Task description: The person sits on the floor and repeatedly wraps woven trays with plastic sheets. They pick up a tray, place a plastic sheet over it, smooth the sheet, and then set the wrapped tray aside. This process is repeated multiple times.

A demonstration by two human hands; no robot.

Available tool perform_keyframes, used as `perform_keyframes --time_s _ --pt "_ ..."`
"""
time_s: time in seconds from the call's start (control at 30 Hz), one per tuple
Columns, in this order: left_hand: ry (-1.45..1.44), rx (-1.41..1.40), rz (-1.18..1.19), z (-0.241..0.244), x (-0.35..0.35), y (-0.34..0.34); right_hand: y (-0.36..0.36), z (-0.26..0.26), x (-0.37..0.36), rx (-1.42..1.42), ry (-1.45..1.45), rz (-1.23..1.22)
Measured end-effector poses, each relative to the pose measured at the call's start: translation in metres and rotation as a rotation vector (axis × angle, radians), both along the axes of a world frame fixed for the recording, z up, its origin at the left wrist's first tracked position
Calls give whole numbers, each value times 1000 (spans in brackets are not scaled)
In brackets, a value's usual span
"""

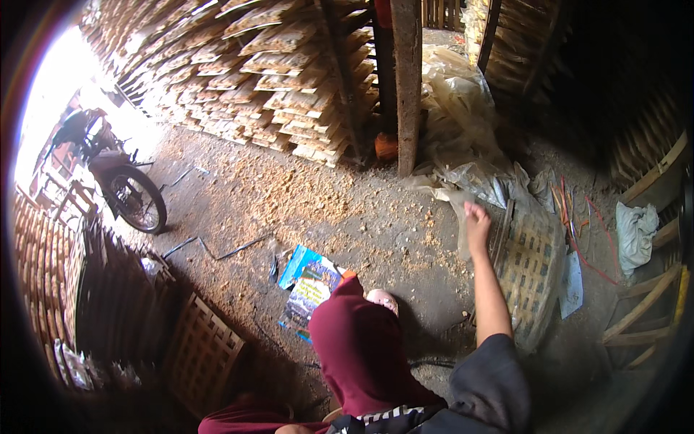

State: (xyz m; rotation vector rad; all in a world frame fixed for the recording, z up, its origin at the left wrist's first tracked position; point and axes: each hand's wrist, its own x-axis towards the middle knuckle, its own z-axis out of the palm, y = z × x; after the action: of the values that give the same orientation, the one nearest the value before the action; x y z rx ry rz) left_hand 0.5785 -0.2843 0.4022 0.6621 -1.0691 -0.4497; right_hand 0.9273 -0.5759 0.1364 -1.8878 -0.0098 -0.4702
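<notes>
My right hand (pixel 477 219) reaches forward at the end of my bare forearm, its fingers closed on the edge of a thin translucent plastic sheet (pixel 463 228). The sheet hangs to the left of the hand and is blurred. Just right of my forearm, a woven bamboo tray (pixel 523 260) lies on the floor, partly covered by clear plastic. A large crumpled heap of clear plastic sheeting (pixel 461 108) lies beyond the hand. My left hand is out of view. Before me are my knee in maroon cloth (pixel 358 331) and a pale pink shoe (pixel 382 301).
Stacked slatted trays (pixel 293 70) rise behind a wooden post (pixel 407 87). A motorcycle (pixel 122 179) stands at left. Crumbly tan bits (pixel 303 190) and a printed blue plastic bag (pixel 312 287) lie on the floor. At right are red strips (pixel 574 244) and a white sack (pixel 635 236).
</notes>
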Motion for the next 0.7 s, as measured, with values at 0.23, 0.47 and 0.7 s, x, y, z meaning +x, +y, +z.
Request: perform_keyframes --time_s 0.23,0.47,0.7 --pt "-122 -37 25 32 -93 7 48 164 15 -245 -389 184" --pt "-276 -86 14 36 -179 15 119 245 38 -465 -437 485" --pt "-186 -94 169 32 -248 24 278 258 -66 -686 -332 889"
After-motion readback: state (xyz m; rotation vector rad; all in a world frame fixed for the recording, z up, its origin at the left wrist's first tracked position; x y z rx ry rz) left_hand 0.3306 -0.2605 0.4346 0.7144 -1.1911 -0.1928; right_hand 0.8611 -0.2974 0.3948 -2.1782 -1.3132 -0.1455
